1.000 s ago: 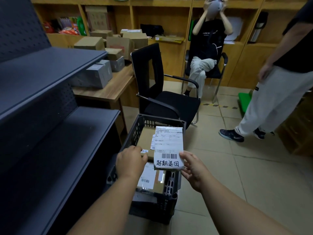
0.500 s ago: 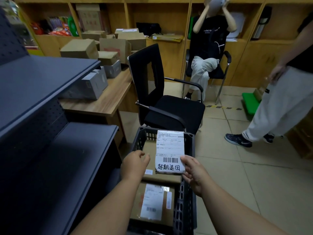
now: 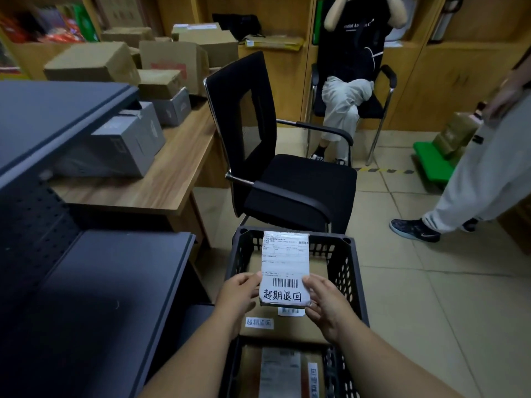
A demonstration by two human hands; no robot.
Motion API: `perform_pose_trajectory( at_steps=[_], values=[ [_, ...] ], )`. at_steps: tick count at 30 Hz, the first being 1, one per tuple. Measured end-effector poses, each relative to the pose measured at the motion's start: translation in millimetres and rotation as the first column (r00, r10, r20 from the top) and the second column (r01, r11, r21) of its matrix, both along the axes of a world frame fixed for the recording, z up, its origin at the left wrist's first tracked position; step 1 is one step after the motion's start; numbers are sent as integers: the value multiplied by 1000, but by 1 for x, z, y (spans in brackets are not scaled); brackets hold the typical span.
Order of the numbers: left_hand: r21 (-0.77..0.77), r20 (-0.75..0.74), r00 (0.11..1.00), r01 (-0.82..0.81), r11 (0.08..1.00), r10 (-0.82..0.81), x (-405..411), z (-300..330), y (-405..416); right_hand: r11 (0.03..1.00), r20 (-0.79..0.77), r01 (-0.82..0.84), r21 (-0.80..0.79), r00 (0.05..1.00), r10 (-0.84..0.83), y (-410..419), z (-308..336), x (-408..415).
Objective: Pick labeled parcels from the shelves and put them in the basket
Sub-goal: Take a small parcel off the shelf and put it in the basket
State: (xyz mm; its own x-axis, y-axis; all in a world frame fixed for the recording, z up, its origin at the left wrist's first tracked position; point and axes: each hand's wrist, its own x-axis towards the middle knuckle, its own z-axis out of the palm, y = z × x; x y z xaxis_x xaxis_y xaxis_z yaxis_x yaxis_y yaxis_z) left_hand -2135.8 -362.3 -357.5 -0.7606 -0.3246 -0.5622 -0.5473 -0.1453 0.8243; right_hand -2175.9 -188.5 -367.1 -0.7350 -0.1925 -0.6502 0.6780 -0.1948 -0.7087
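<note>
- Left hand (image 3: 238, 294) and right hand (image 3: 324, 303) pinch the flat white-labelled parcel (image 3: 285, 268) by its near edges, above the dark slatted plastic basket (image 3: 349, 271)
- Risk: released tilted, it could lodge against the brown cardboard boxes (image 3: 287, 328) inside
- Label: barcode; handwritten 超期退回; small print unreadable

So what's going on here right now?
A person holds a small labeled parcel with both hands, the left hand and right hand gripping its lower edges, over a dark plastic basket on the floor. Other labeled boxes already lie in the basket. The parcel is not yet released. A black chair stands just beyond, with dark shelves to the left.
</note>
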Motion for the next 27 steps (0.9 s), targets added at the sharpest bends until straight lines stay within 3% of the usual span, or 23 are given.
perform_pose_trajectory(
  at_steps=[15,27],
  values=[
    [27,129,983,-138,990,134,-24,-109,-7,973,91,-129,193,989,114,-31,-102,-22],
    [-89,179,956,-220,971,233,-49,-145,-12,942,112,-99,322,992,66,-55,-132,-47]
  ],
)
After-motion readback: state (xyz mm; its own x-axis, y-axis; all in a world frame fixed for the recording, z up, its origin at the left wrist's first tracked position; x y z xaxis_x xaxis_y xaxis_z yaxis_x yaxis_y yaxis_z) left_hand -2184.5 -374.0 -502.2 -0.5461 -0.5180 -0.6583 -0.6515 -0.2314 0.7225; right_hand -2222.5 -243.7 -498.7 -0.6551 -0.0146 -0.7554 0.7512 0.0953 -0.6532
